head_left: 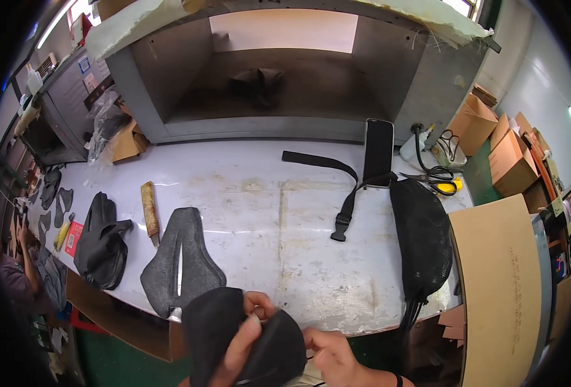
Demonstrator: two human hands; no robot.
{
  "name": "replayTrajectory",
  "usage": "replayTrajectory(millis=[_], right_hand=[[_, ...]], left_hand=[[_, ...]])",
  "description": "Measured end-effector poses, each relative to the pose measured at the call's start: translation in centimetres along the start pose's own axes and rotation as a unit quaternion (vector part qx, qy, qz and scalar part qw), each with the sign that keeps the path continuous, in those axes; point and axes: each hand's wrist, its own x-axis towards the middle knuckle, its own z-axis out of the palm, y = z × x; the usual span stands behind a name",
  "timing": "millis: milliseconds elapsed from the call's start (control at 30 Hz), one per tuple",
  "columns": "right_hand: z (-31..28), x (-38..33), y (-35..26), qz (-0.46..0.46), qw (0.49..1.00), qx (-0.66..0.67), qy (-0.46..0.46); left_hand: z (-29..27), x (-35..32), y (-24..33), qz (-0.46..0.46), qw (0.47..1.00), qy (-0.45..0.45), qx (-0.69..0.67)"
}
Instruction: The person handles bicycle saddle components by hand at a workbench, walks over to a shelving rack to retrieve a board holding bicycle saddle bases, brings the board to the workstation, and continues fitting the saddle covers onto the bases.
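Observation:
At the table's near edge I hold a folded black piece of soft sheet material (217, 322), curved like a saddle cover. My left hand (243, 338) grips it in the fold, thumb and fingers closed on the material. At its right edge my right hand (334, 355) has curled fingers pinching the rim, with the fingertips partly hidden. Just beyond, a grey saddle-shaped pad (201, 258) with a long slot lies flat. Left of this pad are a knife with a worn, wrapped handle (149, 209) and a stack of black covers (101, 248).
A black mesh bag (421, 232), a buckled strap (343, 219), a phone (379, 151), scissors (435, 174) and a yellow tape measure (450, 187) lie at the right. A grey metal box (253, 129) spans the back. Cardboard (498, 290) stands at right. Another person (20, 277) is at far left.

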Motion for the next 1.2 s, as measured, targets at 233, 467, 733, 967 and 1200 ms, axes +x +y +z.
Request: replayTrajectory(millis=[233, 467, 733, 967, 1200], right_hand=[[-1.5, 2.3, 0.1, -0.266, 0.868, -0.420, -0.010], [-0.7, 1.8, 0.2, -0.191, 0.928, -0.320, -0.030], [0.1, 1.6, 1.2, 0.175, 0.964, 0.109, 0.167], [0.6, 1.9, 1.0, -0.111, 0.926, -0.331, 0.140], [0.1, 1.6, -0.7, 0.101, 0.990, -0.027, 0.097]], left_hand=[[1.9, 1.5, -0.5, -0.060, 0.996, 0.041, 0.044], [-0.3, 0.5, -7.4, -0.127, 0.915, 0.069, -0.376], [1.0, 1.9, -2.9, -0.036, 0.998, 0.041, -0.032], [0.5, 0.8, -6.5, 0.001, 0.924, -0.055, -0.377], [1.8, 0.2, -1.4, -0.037, 0.987, -0.009, -0.158]])
